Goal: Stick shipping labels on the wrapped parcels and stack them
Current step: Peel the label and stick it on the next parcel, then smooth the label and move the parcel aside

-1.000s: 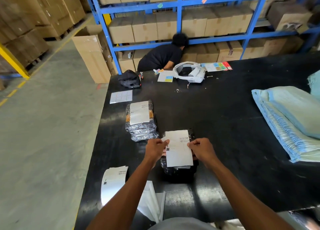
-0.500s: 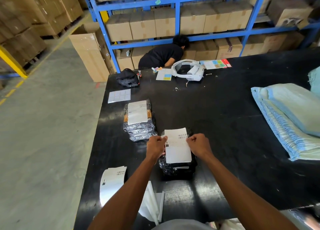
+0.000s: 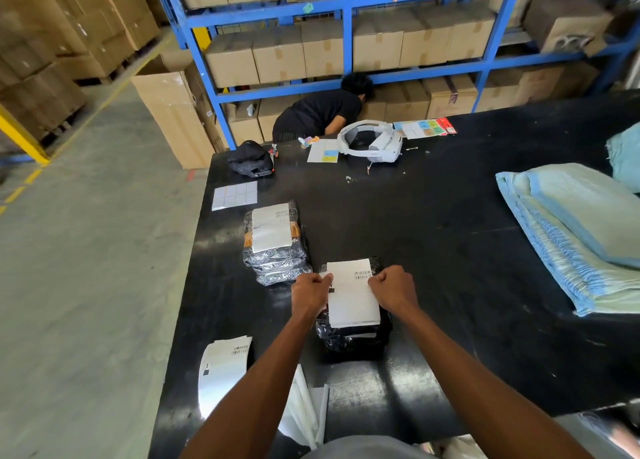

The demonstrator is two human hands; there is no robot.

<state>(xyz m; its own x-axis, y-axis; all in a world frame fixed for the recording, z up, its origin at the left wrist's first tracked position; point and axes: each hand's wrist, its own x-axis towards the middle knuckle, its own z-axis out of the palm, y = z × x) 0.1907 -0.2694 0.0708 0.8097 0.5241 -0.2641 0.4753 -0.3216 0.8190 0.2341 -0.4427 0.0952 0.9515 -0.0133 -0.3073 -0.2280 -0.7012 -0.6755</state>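
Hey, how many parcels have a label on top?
2. One tops the stack left of centre; the other is the near parcel, its label pinched by the left hand and right hand. Lower parcels in the stack may hide labels.

White label point(image 3: 353, 299) with black barcode on glossy black parcel point(image 3: 349, 337); black table point(image 3: 433, 233); pale blue bags point(image 3: 585, 230).

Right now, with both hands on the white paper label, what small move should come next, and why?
Probably press the white paper shipping label flat and smooth it toward the near edge: the left hand and right hand pinch its side edges, and it lies over the black plastic-wrapped parcel.
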